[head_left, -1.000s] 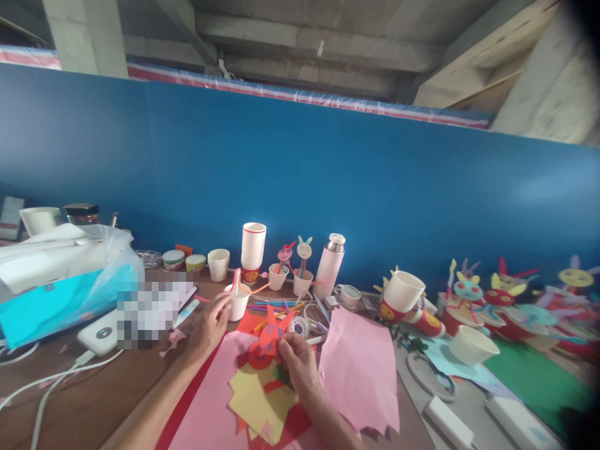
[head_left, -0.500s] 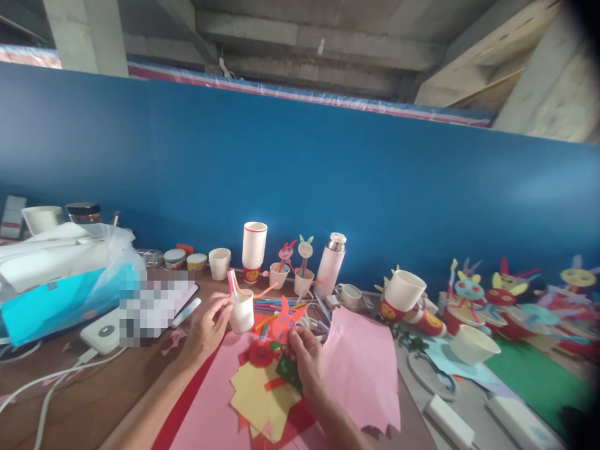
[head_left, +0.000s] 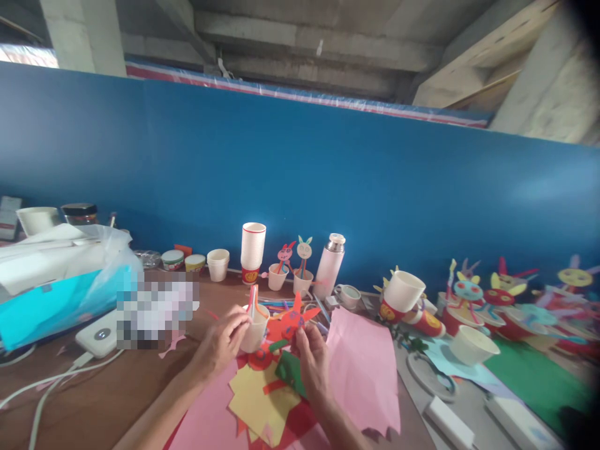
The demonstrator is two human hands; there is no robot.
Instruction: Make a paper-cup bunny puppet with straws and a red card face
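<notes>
Brown worktop (head_left: 94,400): light pressure advised
White paper cup (head_left: 254,337) is clamped in left grip (head_left: 224,340), red eared paper cutout (head_left: 285,325) in right grip (head_left: 313,356).

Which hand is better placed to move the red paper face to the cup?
Probably your right hand: it holds the red paper face, while your left hand grips the paper cup.

Both hands (head_left: 225,337) (head_left: 313,357) curled, apparently pinching.
</notes>
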